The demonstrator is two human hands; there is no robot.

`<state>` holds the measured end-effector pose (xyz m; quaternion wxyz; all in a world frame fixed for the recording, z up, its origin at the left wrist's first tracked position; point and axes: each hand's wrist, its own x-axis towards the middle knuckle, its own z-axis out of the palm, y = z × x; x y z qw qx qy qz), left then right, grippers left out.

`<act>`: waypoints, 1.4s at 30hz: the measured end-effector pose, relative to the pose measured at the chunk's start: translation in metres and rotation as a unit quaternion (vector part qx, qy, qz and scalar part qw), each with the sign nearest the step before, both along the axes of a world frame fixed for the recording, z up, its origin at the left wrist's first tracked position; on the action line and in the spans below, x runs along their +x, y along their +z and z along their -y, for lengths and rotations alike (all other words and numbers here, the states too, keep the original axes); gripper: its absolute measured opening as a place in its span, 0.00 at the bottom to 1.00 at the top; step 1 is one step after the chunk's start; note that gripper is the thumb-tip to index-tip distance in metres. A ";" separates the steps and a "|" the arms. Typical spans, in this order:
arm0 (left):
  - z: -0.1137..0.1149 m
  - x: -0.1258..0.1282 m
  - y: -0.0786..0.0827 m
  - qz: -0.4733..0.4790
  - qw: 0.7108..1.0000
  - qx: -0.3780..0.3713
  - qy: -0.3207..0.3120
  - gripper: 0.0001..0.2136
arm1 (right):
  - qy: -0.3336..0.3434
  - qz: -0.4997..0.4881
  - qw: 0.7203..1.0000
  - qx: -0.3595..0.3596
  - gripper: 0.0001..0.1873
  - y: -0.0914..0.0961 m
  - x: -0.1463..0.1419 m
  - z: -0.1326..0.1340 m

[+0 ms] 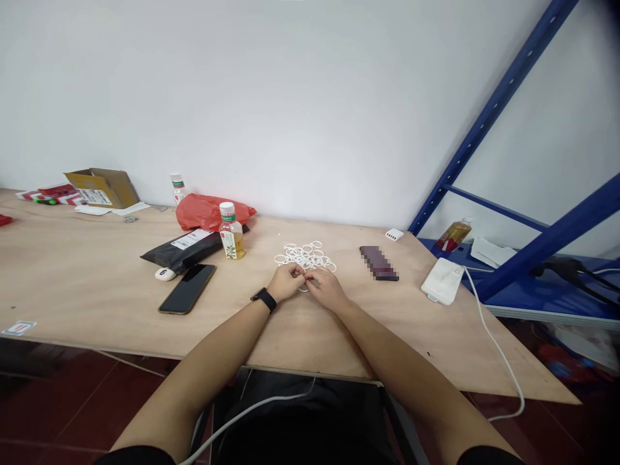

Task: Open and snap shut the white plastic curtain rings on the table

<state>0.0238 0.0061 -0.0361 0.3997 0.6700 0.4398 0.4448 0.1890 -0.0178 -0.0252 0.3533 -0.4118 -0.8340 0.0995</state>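
Note:
A pile of several small white rings [306, 255] lies on the plywood table [97, 284], just beyond my hands. My left hand [287, 281], with a black band on its wrist, and my right hand [326, 288] meet fingertip to fingertip at the near edge of the pile. Both are closed in a pinch on a small white ring [304, 282] between them; most of it is hidden by my fingers.
Left of my hands lie a black phone [187, 289], a small bottle of yellow drink [231, 232], a black parcel [184, 249], a red bag [210, 211] and a cardboard box [103, 186]. To the right lie a dark pixelated object [378, 263], a white charger [442, 281] with a cable and blue shelving [513, 252].

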 end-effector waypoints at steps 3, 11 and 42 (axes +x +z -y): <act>0.001 -0.001 0.002 -0.013 1.000 0.028 0.000 0.05 | 0.012 0.003 1.000 -0.005 0.07 0.001 -0.002 0.001; 0.004 -0.018 0.021 -0.132 0.986 0.105 0.013 0.13 | -0.054 -0.006 0.999 0.002 0.10 0.004 0.015 -0.010; 0.012 -0.009 0.017 0.003 0.996 0.068 -0.061 0.15 | -0.101 -0.085 0.986 -0.103 0.21 0.003 0.003 0.000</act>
